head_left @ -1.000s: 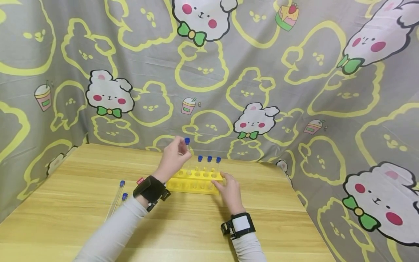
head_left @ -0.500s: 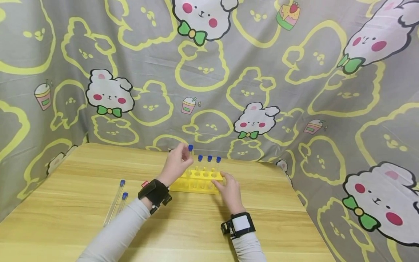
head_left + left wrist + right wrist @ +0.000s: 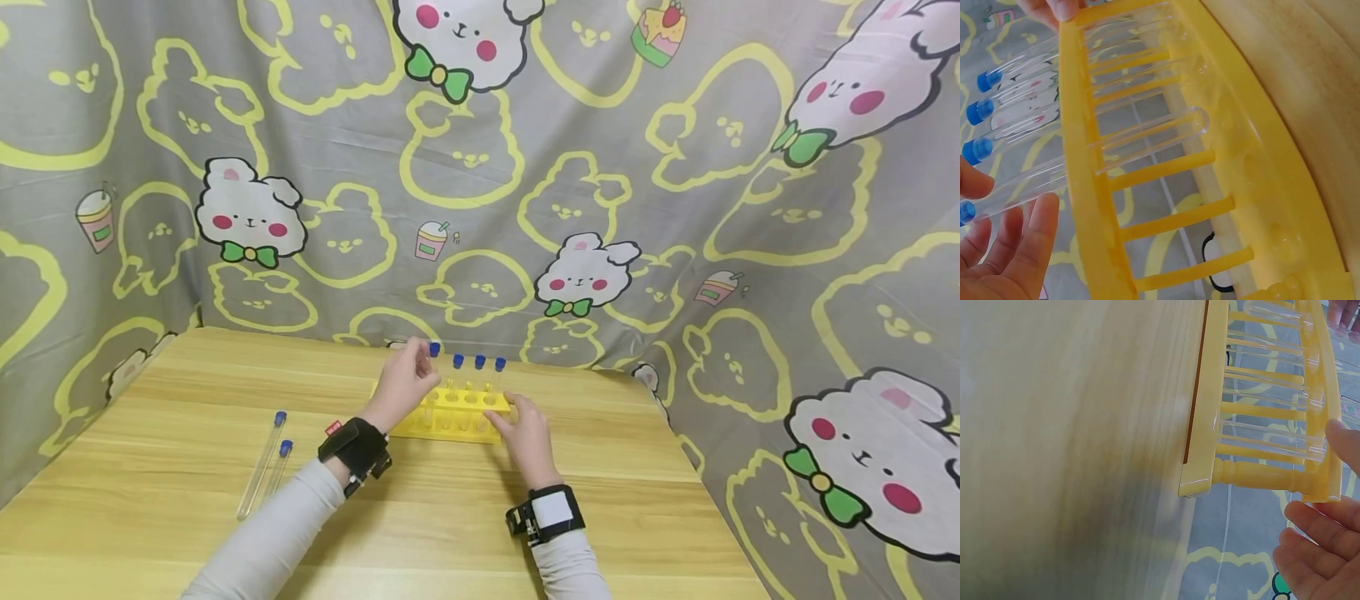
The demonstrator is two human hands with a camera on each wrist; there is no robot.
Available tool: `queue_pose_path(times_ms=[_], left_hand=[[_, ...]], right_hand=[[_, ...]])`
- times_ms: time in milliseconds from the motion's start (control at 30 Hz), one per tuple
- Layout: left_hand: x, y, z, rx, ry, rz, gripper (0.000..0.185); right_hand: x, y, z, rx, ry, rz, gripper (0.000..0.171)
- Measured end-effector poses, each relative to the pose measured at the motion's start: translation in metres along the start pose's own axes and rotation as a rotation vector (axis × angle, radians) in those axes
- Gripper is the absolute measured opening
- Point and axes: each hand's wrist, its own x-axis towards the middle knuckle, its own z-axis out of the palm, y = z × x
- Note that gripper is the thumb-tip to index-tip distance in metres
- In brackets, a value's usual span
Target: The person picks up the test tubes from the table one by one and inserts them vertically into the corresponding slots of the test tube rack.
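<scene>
The left hand (image 3: 402,385) pinches a clear tube with a blue cap (image 3: 433,351) near its top, fingers and thumb curled round it. The tube stands upright in a hole of the yellow rack (image 3: 450,414), just left of three capped tubes (image 3: 477,364) already standing there. In the left wrist view its rounded bottom (image 3: 1194,122) hangs partway between the rack's upper and lower bars, not yet seated in the base.

The right hand (image 3: 521,433) rests against the rack's near right end with fingers relaxed and fairly straight, holding nothing; in the right wrist view the fingertips (image 3: 1342,441) lie at the rack's top bar. The rack sits toward the far middle of the wooden tabletop (image 3: 180,467).

Two more capped tubes (image 3: 264,461) lie flat on the tabletop to the left, well apart from the rack.

Risks, as I judge them: the held tube is thin and smooth, so a loose pinch could let it drop hard onto the base and crack or bounce out. If it tilts, its tip could catch on the lower bar and jam. The rack looks light; a sideways push from either hand might tip it and spill the standing tubes. The loose tubes on the left could roll if the tabletop is knocked.
</scene>
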Motion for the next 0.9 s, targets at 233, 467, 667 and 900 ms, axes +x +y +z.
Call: queue_pose_path(times_ms=[233, 467, 667, 900], left_hand=[[-0.0017, -0.0037, 0.0041, 0.007, -0.011, -0.007, 0.03], [-0.0032, -0.0056, 0.0081, 0.003, -0.013, 0.0, 0.029], [-0.0044, -0.0056, 0.0097, -0.021, -0.019, -0.022, 0.029], [-0.0058, -0.0054, 0.0064, -0.029, -0.033, -0.061, 0.034]], right_hand=[[0.0003, 0.0012, 0.0004, -0.008, -0.009, 0.004, 0.057], [0.0003, 0.0011, 0.0001, -0.002, -0.002, -0.01, 0.055], [0.0001, -0.0003, -0.0001, -0.002, 0.007, -0.017, 0.055], [0.0001, 0.0, -0.0003, -0.004, -0.006, -0.004, 0.056]])
